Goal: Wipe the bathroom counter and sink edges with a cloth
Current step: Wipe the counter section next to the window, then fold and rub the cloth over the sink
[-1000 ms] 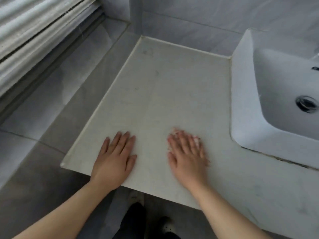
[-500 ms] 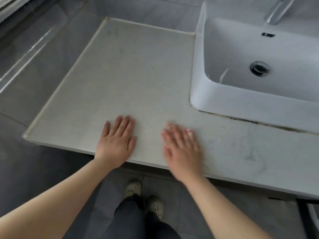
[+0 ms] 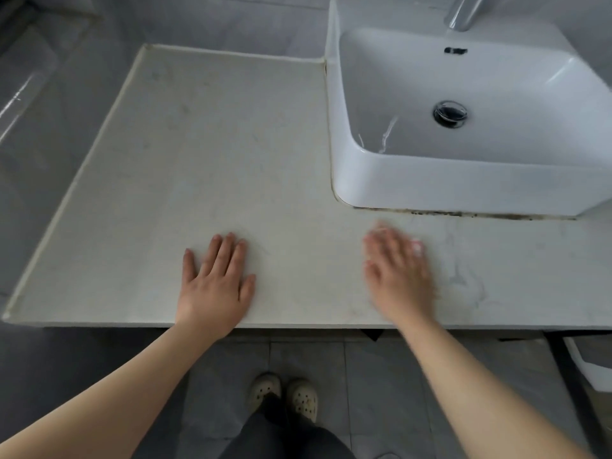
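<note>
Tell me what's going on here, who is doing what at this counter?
A person stands at a bathroom counter with both hands on it near the front edge. The left hand rests flat, fingers straight. The right hand, blurred by motion, presses flat on a cloth; only a pale pinkish bit of it shows past the fingertips. This hand is just in front of the sink, whose base seam carries a dark grime line.
</note>
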